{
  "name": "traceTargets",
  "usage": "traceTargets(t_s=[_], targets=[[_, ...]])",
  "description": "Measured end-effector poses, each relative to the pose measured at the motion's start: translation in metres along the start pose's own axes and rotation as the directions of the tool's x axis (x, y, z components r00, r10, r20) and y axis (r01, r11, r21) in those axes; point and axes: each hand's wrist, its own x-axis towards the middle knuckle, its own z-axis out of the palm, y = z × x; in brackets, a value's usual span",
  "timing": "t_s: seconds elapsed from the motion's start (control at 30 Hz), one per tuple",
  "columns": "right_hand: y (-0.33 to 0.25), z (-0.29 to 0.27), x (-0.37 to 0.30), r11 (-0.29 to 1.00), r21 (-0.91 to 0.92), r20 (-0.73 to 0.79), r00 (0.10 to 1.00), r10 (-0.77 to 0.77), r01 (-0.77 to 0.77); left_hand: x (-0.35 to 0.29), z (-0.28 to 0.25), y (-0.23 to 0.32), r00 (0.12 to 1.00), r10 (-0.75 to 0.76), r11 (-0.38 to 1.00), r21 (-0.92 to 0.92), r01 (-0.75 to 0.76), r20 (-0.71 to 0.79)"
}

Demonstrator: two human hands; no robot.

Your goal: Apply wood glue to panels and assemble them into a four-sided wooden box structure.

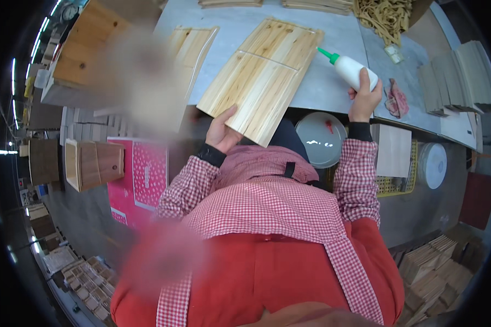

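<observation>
My left hand (222, 132) is closed on the near left edge of a pale wooden panel (256, 87), its thumb on top. The panel lies slanted over the edge of the light grey worktable (316, 98), and a groove crosses its far part. In my right hand (365, 97) is a white squeeze bottle (354, 73) with a green nozzle. Its tip points left, close to the panel's right edge. To the left lies a second wooden panel (193, 46) with a whitish line along its side, partly hidden by a blur.
A pink cloth (396, 99) and a heap of tan strips (384, 16) lie on the table's right part. Grey boards (458, 76) stand at the far right. Below the table edge are a round pale bucket (321, 139) and a yellow crate (403, 182). Blurred smudges cover some of the left.
</observation>
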Motion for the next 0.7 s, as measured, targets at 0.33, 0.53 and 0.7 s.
traceTargets(t_s=[0.33,0.53,0.7], targets=[[0.020,0.031,0.073,0.972,-0.216,-0.189,0.973,-0.132,0.090,-0.005,0.005,0.004,0.998,0.003,1.000,0.017,-0.002,-0.063],[0.013,0.016,0.052,0.954,-0.283,-0.067,0.990,-0.121,0.098,-0.007,0.003,0.003,0.997,-0.010,1.000,-0.010,0.009,-0.082],[-0.008,0.009,-0.007,0.973,-0.222,0.094,0.995,-0.045,0.065,0.002,0.002,0.007,0.997,0.016,1.000,-0.015,-0.017,-0.069]])
